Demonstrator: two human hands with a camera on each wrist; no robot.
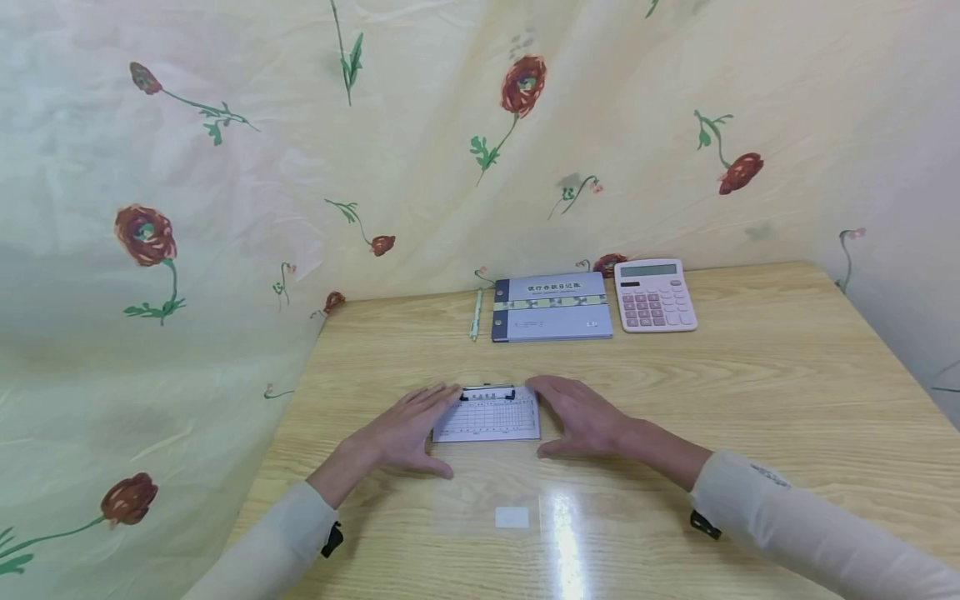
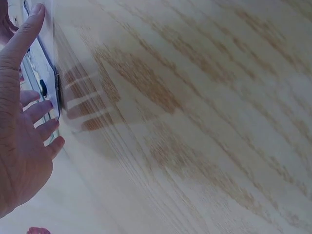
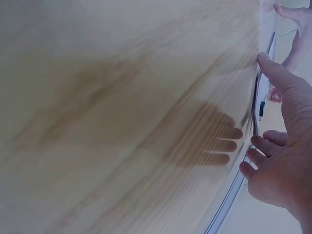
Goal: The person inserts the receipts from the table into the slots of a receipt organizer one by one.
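A small clipboard with a printed form (image 1: 491,419) lies on the wooden table, its metal clip (image 1: 487,392) along the far edge. My left hand (image 1: 416,427) is at its left side, fingers stretched out and fingertips right at the far left corner, thumb apart. On the other side my right hand (image 1: 581,417) has its fingertips at the far right corner, the thumb spread toward me. The left wrist view shows the left hand (image 2: 24,131) with fingers extended beside the board's edge. Relaxed fingers of the right hand (image 3: 282,146) lie along the edge in the right wrist view.
Along the back stand a light pen (image 1: 476,315), a blue-grey account book (image 1: 555,321) and a pink-and-white calculator (image 1: 656,296). Nearer me lies a clear sheet with a white label (image 1: 512,517). A flowered cloth (image 1: 420,150) hangs behind the wooden table (image 1: 787,375).
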